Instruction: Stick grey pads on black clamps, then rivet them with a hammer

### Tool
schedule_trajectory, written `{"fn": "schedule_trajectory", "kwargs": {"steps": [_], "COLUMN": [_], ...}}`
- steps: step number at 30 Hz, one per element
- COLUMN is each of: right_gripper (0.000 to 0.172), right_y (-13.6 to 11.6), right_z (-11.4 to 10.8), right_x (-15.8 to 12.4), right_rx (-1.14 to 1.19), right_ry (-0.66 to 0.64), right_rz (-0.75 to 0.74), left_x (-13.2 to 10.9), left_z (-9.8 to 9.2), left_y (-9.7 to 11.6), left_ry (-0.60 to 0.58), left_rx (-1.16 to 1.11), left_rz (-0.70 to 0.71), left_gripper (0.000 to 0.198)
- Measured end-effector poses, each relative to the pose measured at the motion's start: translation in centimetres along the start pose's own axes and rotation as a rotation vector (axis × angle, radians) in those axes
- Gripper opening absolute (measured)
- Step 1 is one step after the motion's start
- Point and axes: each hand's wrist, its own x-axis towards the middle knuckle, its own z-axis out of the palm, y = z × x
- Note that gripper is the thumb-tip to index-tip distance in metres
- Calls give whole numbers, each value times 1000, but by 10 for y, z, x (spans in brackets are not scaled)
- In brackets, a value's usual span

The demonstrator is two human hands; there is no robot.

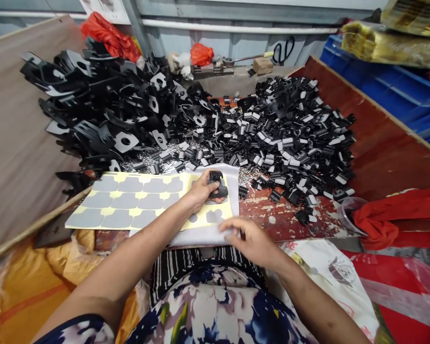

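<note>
The left hand (199, 192) is closed around a black clip (217, 190), with the thumb on top of it and the fingers below; this clip is over the right part of the sheet (186, 184). The right hand (250, 239) is just beside the near right corner of the sheet, half curled, and its fingertips are blurred, so I cannot tell if they have hold of something. Grey patches (118, 218) lie in rows on the left part of the sheet. Under the sheet is a pale cloth (235, 191), on the red desk (265, 224). Behind the sheet, to the left, is a heap of plates (125, 142); behind it, to the right, a heap of small parts (289, 138). In my opinion, the clip is better held by its edges, so its flat face is free, and the sheet should be touched only lightly, so it does not slide
</note>
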Motion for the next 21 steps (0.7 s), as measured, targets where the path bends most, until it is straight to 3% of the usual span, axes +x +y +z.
{"fn": "schedule_trajectory", "kwargs": {"steps": [2,3,4,6,8,10,14,21], "right_gripper": [29,31,31,26,22,21,18,12], "right_y": [-29,-40,-46,-45,-30,-12,6,11], "right_z": [-8,-12,-17,-25,-32,-35,-29,-14], "right_x": [-12,-16,-17,-12,1,13,25,31], "right_rx": [54,23,-34,-159,-204,-119,110,167], "right_ry": [-218,-237,-173,128,430,585,652,682], "right_rz": [-87,-156,-221,-285,-242,-169,-109,-100], "left_x": [3,3,1,-9,-26,-45,-71,-76], "left_z": [3,5,7,11,17,23,32,36], "left_y": [0,2,4,9,15,18,14,3], "left_ry": [6,6,2,-26,-85,-152,-212,-222], "left_rx": [19,23,14,-47,-135,-231,-362,-413], "left_rz": [2,3,9,11,-19,-48,-57,-63], "left_gripper": [42,44,47,53,56,54,49,43]}}
